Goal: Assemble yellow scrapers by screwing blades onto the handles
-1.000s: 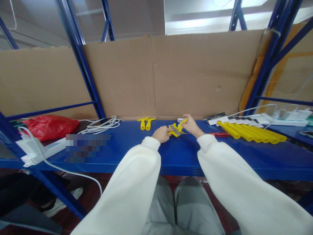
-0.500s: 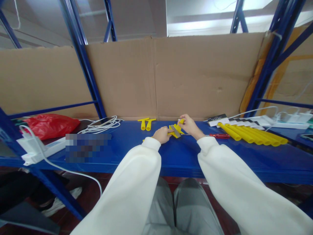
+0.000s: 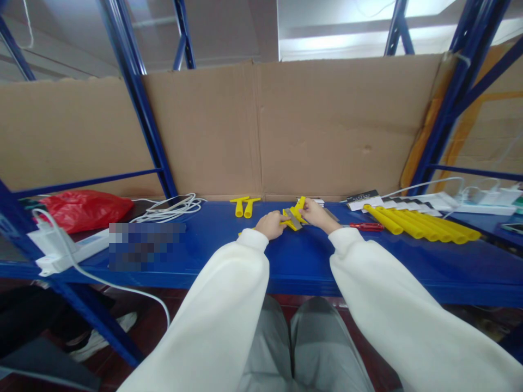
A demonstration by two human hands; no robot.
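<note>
My left hand (image 3: 269,225) is closed around the handle of a yellow scraper, whose wide head (image 3: 296,226) points right. A grey metal blade (image 3: 293,217) lies across that head. In the fingers of my right hand (image 3: 319,214) is a yellow plastic piece (image 3: 301,206), tilted up beside the blade. Whether it touches the blade I cannot tell. Right of my right hand lies a screwdriver (image 3: 366,226) with a red handle. A small whitish item (image 3: 317,201) shows partly behind my right hand.
Two yellow T-shaped scraper parts (image 3: 249,208) lie at the back of the blue shelf (image 3: 302,258). Several yellow tubular handles (image 3: 420,224) are lined up at right, near a black-and-white box (image 3: 363,200). At left are coiled white cable (image 3: 180,207), a power strip (image 3: 92,245) and a red bag (image 3: 87,209).
My right fingers have shifted slightly down and right on the yellow piece, which now shows more fully. The whitish item behind that hand is more exposed. My left hand stays put.
</note>
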